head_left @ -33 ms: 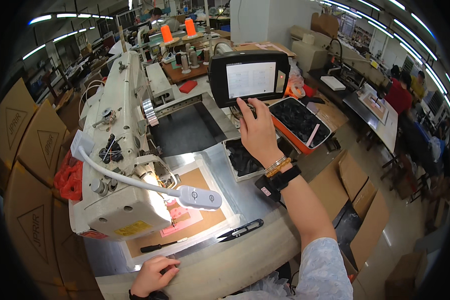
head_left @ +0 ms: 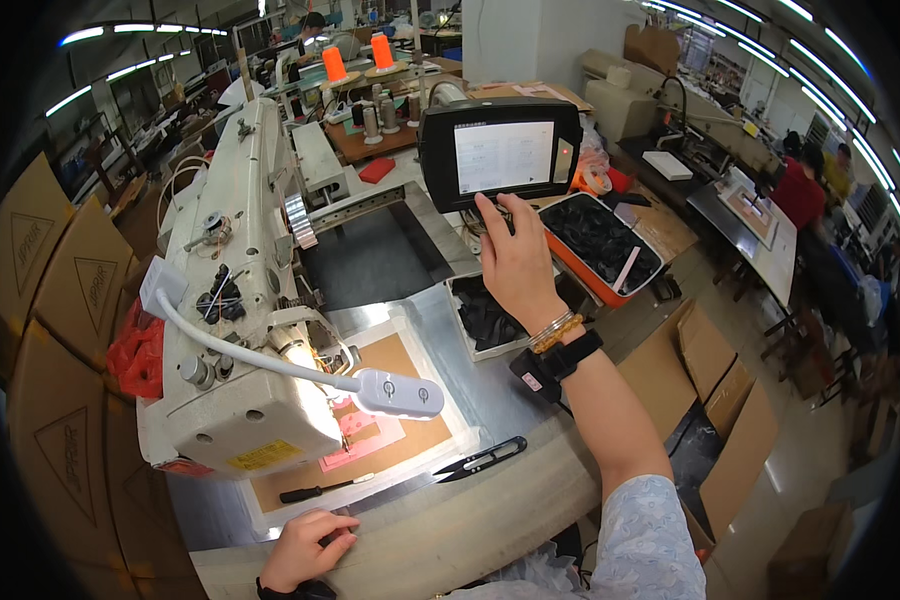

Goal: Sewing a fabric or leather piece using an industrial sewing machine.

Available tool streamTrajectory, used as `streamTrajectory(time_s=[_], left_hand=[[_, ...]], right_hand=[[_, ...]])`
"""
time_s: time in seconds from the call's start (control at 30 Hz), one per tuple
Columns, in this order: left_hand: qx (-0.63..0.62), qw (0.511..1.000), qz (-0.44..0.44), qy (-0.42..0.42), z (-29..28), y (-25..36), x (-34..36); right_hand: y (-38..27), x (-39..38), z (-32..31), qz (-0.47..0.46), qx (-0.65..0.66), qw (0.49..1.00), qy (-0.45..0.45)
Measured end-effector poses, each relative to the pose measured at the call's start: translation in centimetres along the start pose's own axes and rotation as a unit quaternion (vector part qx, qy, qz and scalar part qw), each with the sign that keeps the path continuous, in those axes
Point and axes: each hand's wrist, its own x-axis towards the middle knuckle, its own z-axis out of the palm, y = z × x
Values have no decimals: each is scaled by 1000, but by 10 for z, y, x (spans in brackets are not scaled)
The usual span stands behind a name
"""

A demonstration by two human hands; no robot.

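Observation:
My right hand (head_left: 518, 262) reaches up to the control panel (head_left: 502, 155), a black-framed unit with a lit screen. Its fingers are apart, with fingertips at the lower edge of the panel, and it holds nothing. Down at the table's front edge rests my left hand (head_left: 308, 551), loosely bent, thumb apart from the fingers, with nothing in it. Just beyond it, a small black-handled screwdriver (head_left: 320, 491) and black thread snips (head_left: 482, 459) lie near a brown board (head_left: 420, 432). Pink pieces (head_left: 382, 430) sit on that board, partly hidden under the head of the white sewing machine (head_left: 255, 380).
A white bendable lamp (head_left: 400, 394) hangs over the board. Right of the machine are a white box (head_left: 485, 318) and an orange-sided tin (head_left: 602, 245), both with black pieces. An open carton (head_left: 705, 410) stands at lower right. Cartons (head_left: 60, 350) are stacked left, and orange thread cones (head_left: 334, 64) stand behind.

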Motion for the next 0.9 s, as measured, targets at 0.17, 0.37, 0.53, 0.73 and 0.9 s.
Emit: streamTrajectory(time_s=[0.17, 0.37, 0.53, 0.73, 0.9], left_hand=[[-16, 1000, -16, -4, -1, 1, -1], [-7, 1000, -13, -7, -1, 1, 1], [-3, 1000, -8, -3, -1, -1, 2], [-2, 1000, -10, 0, 0, -2, 1], [-7, 1000, -13, 2, 0, -2, 1]], right_hand=[[4, -1, -2, 23, -13, 1000, 4], [10, -2, -3, 13, -34, 999, -16], [11, -4, -4, 21, -13, 1000, -12], [13, -1, -10, 39, -15, 999, -19], [8, 10, -9, 14, -22, 1000, -8]])
